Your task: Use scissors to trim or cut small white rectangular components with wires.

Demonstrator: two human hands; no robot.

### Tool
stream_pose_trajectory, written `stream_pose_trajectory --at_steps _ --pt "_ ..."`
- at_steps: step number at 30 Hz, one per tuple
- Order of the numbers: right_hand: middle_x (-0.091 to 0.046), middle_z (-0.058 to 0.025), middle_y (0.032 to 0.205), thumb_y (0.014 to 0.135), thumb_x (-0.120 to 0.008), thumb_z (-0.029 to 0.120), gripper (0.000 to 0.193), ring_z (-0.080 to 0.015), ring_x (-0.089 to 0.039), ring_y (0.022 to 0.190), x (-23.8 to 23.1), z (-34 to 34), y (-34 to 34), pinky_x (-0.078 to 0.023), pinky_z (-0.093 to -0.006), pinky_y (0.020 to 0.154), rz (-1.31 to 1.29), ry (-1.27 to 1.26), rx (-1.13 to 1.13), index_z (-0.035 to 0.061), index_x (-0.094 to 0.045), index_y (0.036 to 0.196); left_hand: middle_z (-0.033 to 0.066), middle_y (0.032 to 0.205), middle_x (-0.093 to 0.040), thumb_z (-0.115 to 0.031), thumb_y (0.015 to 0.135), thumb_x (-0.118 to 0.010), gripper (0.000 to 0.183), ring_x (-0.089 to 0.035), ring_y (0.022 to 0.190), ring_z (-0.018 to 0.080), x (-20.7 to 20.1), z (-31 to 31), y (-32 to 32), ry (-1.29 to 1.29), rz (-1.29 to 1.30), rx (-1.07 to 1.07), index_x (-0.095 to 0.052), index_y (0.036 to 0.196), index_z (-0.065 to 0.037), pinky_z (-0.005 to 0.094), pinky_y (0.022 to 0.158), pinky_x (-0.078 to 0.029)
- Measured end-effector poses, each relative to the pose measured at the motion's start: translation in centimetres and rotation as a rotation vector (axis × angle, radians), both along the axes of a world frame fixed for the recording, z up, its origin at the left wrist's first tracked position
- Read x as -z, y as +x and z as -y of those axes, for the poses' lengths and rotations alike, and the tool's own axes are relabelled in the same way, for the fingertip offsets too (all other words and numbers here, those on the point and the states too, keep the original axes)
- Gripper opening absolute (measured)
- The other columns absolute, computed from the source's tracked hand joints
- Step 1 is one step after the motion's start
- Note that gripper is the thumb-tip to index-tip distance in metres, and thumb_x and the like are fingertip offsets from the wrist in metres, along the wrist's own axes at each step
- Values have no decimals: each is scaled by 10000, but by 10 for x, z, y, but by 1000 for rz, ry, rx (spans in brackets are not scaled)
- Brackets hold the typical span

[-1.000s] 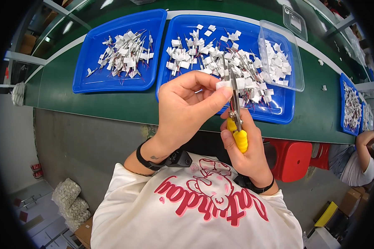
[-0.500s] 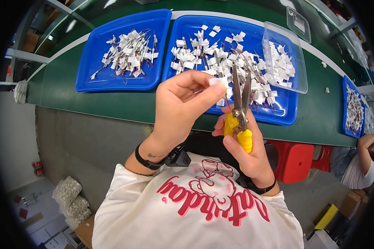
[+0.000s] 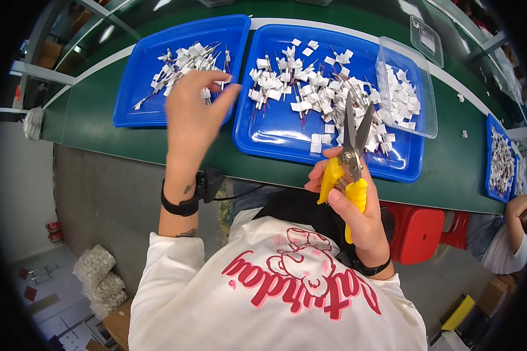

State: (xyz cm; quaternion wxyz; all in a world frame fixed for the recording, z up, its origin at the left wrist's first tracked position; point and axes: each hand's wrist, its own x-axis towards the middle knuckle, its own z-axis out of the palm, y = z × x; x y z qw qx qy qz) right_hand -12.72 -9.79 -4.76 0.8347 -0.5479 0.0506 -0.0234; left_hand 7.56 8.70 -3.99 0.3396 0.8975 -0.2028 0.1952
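My left hand hovers over the near right side of the left blue tray, thumb and index finger apart. I see nothing gripped between them. Beneath and beyond it lies a pile of thin silvery parts with fine red wires and white tags. My right hand is wrapped round the yellow handles of pruning-type scissors. Their blades point away from me, slightly parted, above the front of the right blue tray. More tagged wire parts are heaped in that tray.
A clear plastic box holding white tags rests on the right tray's right side. Its lid lies farther back on the green table. At far right are another blue tray and a co-worker's arm. Red stools stand below.
My left hand has moved left, from beside the scissors to over the left tray, and its pinch on a white-tagged part has opened. The scissors have shifted slightly right.
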Motion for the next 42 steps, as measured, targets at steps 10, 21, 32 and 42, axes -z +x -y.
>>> stream_pose_trajectory --at_steps 10,21,32,42 --pt "-532 -92 1079 894 -577 104 467 -160 -532 953 -4 1 -4 -421 -297 871 -10 -27 53 19 -376 1308 77 691 -655 -245 738 -735 243 -616 660 203 12 63 -15 320 -393 407 -676 762 -11 306 590 -475" --pt "-590 -135 1025 807 -643 56 527 -214 -580 877 -7 3 -8 -467 -325 810 6 -573 120 5 -422 1283 115 878 -645 84 742 -707 119 -606 788 123 -30 43 -61 -652 -700 655 -613 800 40 230 715 -488" --pt "-593 -175 1016 789 -643 31 522 -278 -599 885 -10 -1 -7 -467 -350 812 32 -655 89 8 -427 1264 126 891 -672 56 763 -720 113 -628 775 111 -31 45 -69 -917 -663 711 -656 856 67 212 671 -512" --pt "-586 -169 949 788 -633 15 481 -282 -596 782 -14 -3 -3 -479 -347 727 36 -705 116 8 -447 1232 133 873 -657 99 754 -689 95 -613 781 132 -32 50 -75 -801 -633 709 -640 821 53 234 693 -493"
